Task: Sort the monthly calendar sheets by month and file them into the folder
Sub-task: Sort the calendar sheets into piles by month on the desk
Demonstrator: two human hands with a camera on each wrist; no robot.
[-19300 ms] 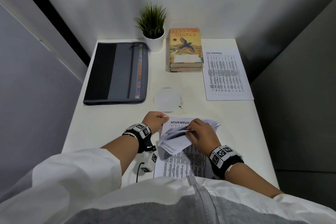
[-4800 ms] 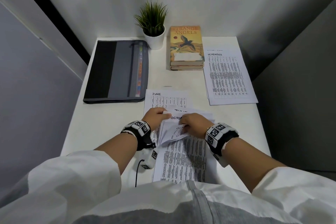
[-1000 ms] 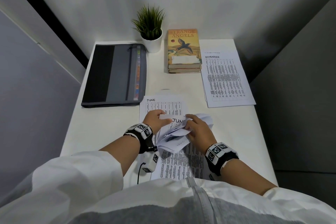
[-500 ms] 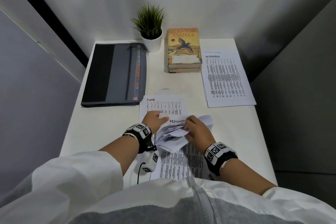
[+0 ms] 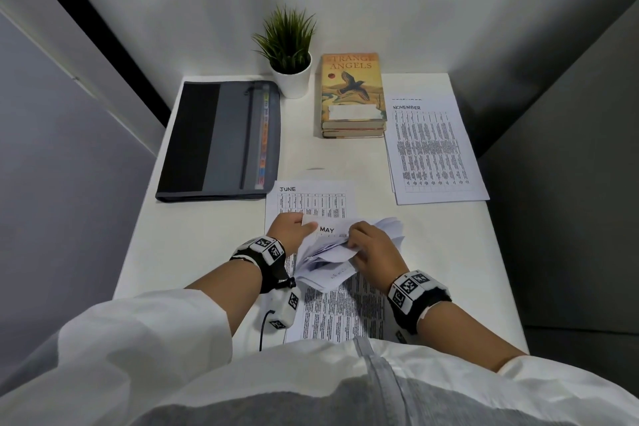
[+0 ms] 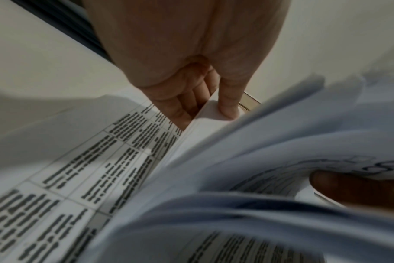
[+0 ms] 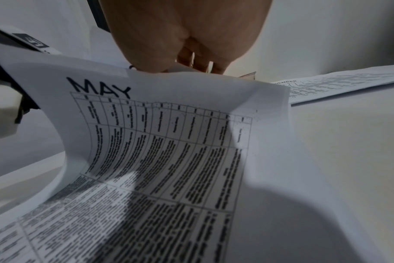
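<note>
A stack of calendar sheets (image 5: 340, 301) lies at the table's near edge, its far ends lifted and fanned. My left hand (image 5: 289, 229) pinches the fanned sheets' far left corner, thumb on top (image 6: 225, 105). My right hand (image 5: 371, 245) curls over the bent-back sheets (image 5: 389, 228) and holds them up. The sheet headed MAY (image 5: 332, 230) (image 7: 160, 135) shows on top. A JUNE sheet (image 5: 311, 201) lies flat just beyond. A small pile topped by NOVEMBER (image 5: 432, 149) lies at the right. The grey zip folder (image 5: 221, 138) lies closed at the far left.
A potted plant (image 5: 288, 55) and a stack of books (image 5: 352, 97) stand at the back of the white table (image 5: 193, 235). Walls close in behind and on both sides. A white device on a cable (image 5: 285, 309) lies under my left wrist.
My right hand has flipped back more sheets: the top heading went from JUNE to SEPTEMBER to MAY. The left hand has kept its hold on the corner.
</note>
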